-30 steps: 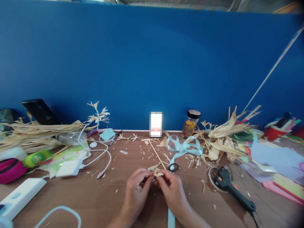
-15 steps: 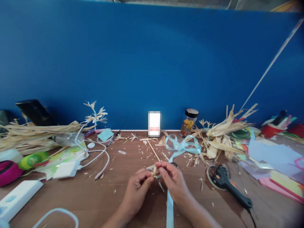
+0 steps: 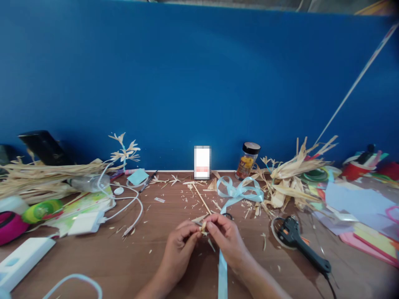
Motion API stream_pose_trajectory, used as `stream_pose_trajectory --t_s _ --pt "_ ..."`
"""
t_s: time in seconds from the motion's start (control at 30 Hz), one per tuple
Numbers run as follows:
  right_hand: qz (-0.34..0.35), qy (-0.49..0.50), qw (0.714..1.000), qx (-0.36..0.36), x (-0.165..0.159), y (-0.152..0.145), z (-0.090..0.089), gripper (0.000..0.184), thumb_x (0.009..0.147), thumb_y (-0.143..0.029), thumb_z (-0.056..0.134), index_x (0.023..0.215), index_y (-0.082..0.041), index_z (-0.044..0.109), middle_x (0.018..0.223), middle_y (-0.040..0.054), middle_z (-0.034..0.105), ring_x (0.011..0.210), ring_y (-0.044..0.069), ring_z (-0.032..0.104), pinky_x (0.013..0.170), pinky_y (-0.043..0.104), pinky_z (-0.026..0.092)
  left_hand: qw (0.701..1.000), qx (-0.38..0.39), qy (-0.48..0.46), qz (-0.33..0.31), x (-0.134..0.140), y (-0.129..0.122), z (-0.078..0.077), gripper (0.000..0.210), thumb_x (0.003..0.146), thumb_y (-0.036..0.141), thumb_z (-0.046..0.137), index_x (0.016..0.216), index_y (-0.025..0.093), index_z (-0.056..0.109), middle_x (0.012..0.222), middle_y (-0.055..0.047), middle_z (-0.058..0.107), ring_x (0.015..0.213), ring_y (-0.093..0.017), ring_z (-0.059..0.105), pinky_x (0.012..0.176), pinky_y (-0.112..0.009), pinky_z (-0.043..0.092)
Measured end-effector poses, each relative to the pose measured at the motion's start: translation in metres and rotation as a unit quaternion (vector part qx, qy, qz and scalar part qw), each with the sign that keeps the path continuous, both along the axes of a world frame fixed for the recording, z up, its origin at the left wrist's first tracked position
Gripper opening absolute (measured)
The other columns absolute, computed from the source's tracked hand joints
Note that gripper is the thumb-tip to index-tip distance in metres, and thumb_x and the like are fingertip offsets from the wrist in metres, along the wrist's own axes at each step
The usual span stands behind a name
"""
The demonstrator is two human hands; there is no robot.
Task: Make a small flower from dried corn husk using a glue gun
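Observation:
Between my fingertips is a small pale piece of dried corn husk point(image 3: 203, 227), curled and partly covered by the fingers. My left hand point(image 3: 183, 244) pinches its lower left side with thumb and forefinger. From the right, the thumb and fingers of my right hand point(image 3: 230, 240) close on its upper part. Under the right wrist runs a light blue ribbon point(image 3: 222, 272), which loops on the table beyond the hands. A thin wooden stick point(image 3: 202, 198) lies just past the fingertips. A black ring-shaped handle point(image 3: 229, 216) shows behind my right hand, the rest hidden.
Husk scraps litter the brown table point(image 3: 124, 265). On the right are a black glue gun point(image 3: 304, 245), a husk bundle point(image 3: 289, 174) and coloured paper point(image 3: 358, 203). A lidded jar point(image 3: 247, 161) stands at the back. White cables, a charger point(image 3: 85, 223) and a power strip point(image 3: 26, 261) lie left.
My right fingers have shifted slightly down over the husk piece, which has turned a little in the grip. My left hand stays almost in place.

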State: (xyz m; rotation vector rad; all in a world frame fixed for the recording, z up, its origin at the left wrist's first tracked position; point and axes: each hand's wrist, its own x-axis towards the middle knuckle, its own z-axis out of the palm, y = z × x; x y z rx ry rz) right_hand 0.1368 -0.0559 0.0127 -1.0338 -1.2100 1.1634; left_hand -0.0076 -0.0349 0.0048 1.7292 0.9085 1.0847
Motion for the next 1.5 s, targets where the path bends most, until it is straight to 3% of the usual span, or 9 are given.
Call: stream_pose_trajectory --t_s 0.3,0.6,0.9,1.37,1.5 --pt "-0.034 -0.013 0.999 -0.033 -0.0015 -0.0017 -0.0049 0.017 0.080 -0.031 0.051 0.072 -0.016 0.050 0.056 -0.0060 0.038 0.050 0.006 0.032 0.046 0.017 0.027 0.998 0.067 0.017 0.008 -0.0008 -0.0020 0.0006 0.017 0.079 0.015 0.049 0.075 0.019 0.065 0.073 -0.004 0.059 0.069 -0.015 0.055 0.064 -0.023 0.043" --pt "-0.011 0.047 0.995 -0.083 -0.0034 0.0000 -0.0049 0.021 0.079 -0.035 0.052 0.069 -0.016 0.047 0.055 -0.0061 0.040 0.048 0.006 0.033 0.046 0.017 0.028 0.991 0.126 0.034 0.008 -0.0045 -0.0055 0.0036 0.017 0.079 0.012 0.047 0.081 0.019 0.063 0.078 -0.005 0.059 0.074 -0.015 0.056 0.066 -0.023 0.044" --pt "-0.033 -0.016 0.998 -0.042 -0.0010 0.0006 -0.0044 0.022 0.078 -0.037 0.053 0.071 -0.016 0.052 0.058 -0.0046 0.045 0.051 0.008 0.037 0.048 0.017 0.030 0.998 0.050 0.002 0.023 -0.0009 -0.0025 0.0025 0.016 0.079 0.018 0.050 0.073 0.017 0.064 0.072 -0.004 0.058 0.067 -0.015 0.054 0.061 -0.023 0.044" --pt "-0.002 0.058 0.993 -0.107 -0.0068 0.0004 -0.0075 0.025 0.075 -0.040 0.056 0.066 -0.017 0.050 0.053 -0.0057 0.046 0.048 0.007 0.040 0.049 0.018 0.032 0.999 -0.032 -0.032 -0.012 0.0005 -0.0014 -0.0007 0.019 0.078 0.026 0.053 0.066 0.015 0.064 0.069 -0.004 0.055 0.063 -0.013 0.051 0.055 -0.020 0.042" --pt "-0.008 0.042 0.993 -0.106 -0.0055 0.0026 -0.0090 0.023 0.076 -0.039 0.055 0.072 -0.016 0.052 0.056 -0.0048 0.048 0.049 0.008 0.042 0.048 0.018 0.034 1.000 -0.012 -0.004 0.021 0.0001 -0.0008 0.0019 0.019 0.078 0.025 0.054 0.065 0.016 0.063 0.065 -0.002 0.056 0.064 -0.014 0.052 0.058 -0.021 0.042"
